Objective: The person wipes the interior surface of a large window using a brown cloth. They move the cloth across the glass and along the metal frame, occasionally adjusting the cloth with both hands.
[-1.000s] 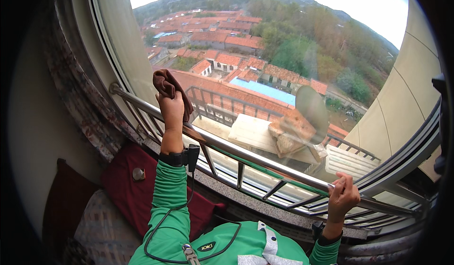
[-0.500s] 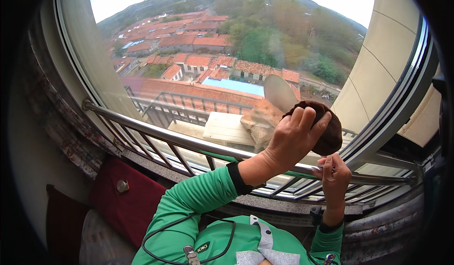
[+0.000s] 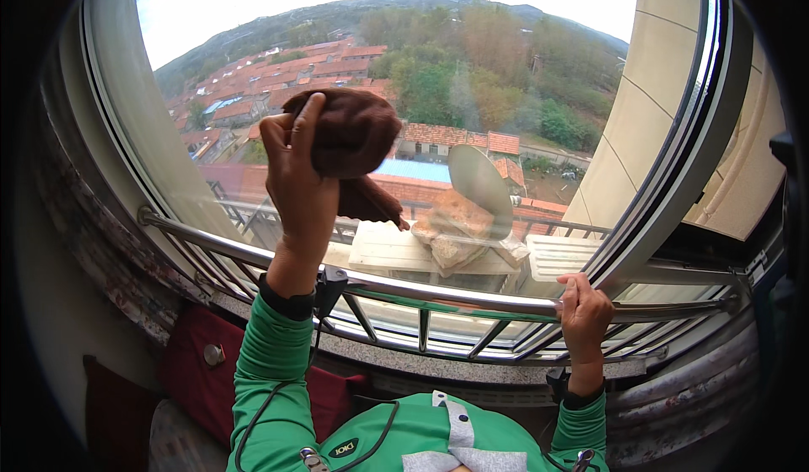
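My left hand [image 3: 297, 173] is raised in front of the window and closed on a bunched brown cloth [image 3: 358, 131]. Pressed toward the window glass [image 3: 472, 76], the cloth bulges right of my fingers, and a loose corner of it hangs below. At the right, my right hand [image 3: 587, 312] is beside the metal railing [image 3: 455, 301], overlapping its top bar. Its fingers are curled together, and whatever they hold, if anything, is hidden.
Beyond the glass are a white slatted board [image 3: 383, 249], stone-like blocks [image 3: 455, 227] and a grey round disc [image 3: 474, 181]. A dark red cover [image 3: 181, 354] with a small round metal object [image 3: 214, 355] lies lower left. Curtains [image 3: 674, 413] hang at the sides.
My left hand has carried the brown cloth from the right side of the window up to the left. My right hand has parted from the cloth and stays by the railing.
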A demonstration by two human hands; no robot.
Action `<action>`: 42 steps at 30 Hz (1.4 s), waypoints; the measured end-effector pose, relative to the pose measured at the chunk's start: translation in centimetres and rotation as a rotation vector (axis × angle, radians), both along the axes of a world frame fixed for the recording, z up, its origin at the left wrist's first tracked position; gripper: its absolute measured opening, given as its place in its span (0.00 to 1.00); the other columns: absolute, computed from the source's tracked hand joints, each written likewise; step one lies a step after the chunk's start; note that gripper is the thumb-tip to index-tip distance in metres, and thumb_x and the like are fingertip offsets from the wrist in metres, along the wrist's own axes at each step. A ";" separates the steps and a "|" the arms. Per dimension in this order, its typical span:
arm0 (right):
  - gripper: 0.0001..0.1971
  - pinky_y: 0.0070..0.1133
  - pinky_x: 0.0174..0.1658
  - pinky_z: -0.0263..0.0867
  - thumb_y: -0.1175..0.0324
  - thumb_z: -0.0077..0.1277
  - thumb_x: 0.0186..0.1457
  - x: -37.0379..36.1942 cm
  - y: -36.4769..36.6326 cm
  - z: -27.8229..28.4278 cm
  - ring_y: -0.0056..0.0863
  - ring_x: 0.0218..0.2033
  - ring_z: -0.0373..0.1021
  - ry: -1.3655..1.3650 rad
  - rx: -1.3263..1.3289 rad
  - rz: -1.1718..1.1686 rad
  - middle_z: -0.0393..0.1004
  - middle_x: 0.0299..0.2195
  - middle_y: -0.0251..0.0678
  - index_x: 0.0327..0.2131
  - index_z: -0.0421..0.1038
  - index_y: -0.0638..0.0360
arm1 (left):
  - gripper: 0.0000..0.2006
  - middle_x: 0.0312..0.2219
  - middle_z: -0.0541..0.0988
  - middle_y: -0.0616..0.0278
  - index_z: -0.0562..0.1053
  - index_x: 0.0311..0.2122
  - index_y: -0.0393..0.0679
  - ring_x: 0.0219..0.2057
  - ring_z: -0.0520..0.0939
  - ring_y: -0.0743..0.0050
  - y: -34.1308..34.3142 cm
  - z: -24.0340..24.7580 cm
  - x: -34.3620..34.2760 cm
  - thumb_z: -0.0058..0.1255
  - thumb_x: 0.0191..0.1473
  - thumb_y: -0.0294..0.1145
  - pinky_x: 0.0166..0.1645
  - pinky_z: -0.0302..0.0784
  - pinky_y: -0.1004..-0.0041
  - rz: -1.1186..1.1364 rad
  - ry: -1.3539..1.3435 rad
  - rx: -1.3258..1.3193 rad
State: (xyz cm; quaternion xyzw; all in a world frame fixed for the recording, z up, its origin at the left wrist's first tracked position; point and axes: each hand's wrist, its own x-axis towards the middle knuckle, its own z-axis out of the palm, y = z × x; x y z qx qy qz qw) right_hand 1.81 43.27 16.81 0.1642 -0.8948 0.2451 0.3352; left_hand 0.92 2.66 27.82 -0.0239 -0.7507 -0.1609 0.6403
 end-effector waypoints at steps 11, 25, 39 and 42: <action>0.08 0.33 0.26 0.63 0.70 0.48 0.62 -0.4 -0.4 -0.2 0.39 0.17 0.69 0.050 -0.034 -0.023 0.71 0.15 0.37 0.33 0.78 0.51 | 0.30 0.40 0.77 0.50 0.68 0.61 0.44 0.41 0.73 0.42 -13.4 1.0 -1.0 0.55 0.51 0.18 0.49 0.72 0.53 0.431 0.121 0.266; 0.07 0.36 0.29 0.66 0.65 0.53 0.59 -0.4 1.0 -1.1 0.45 0.22 0.72 0.197 0.051 0.076 0.73 0.19 0.40 0.33 0.76 0.56 | 0.23 0.38 0.69 0.63 0.77 0.52 0.52 0.42 0.75 0.67 27.6 -1.6 -2.1 0.59 0.48 0.35 0.40 0.77 0.73 -0.343 -0.275 -0.854; 0.09 0.30 0.31 0.63 0.66 0.51 0.62 0.0 1.7 -0.4 0.31 0.25 0.74 0.149 0.039 0.241 0.78 0.25 0.30 0.29 0.77 0.53 | 0.28 0.42 0.71 0.57 0.73 0.60 0.55 0.42 0.81 0.59 5.7 15.3 -4.1 0.65 0.53 0.28 0.46 0.82 0.63 -0.032 0.236 -0.321; 0.09 0.30 0.31 0.63 0.64 0.51 0.62 -0.1 1.6 -0.4 0.30 0.24 0.72 0.166 0.054 0.223 0.75 0.22 0.29 0.27 0.74 0.51 | 0.19 0.36 0.74 0.54 0.76 0.56 0.49 0.39 0.78 0.59 -3.5 16.8 -3.6 0.60 0.61 0.36 0.45 0.75 0.63 0.129 0.242 -0.045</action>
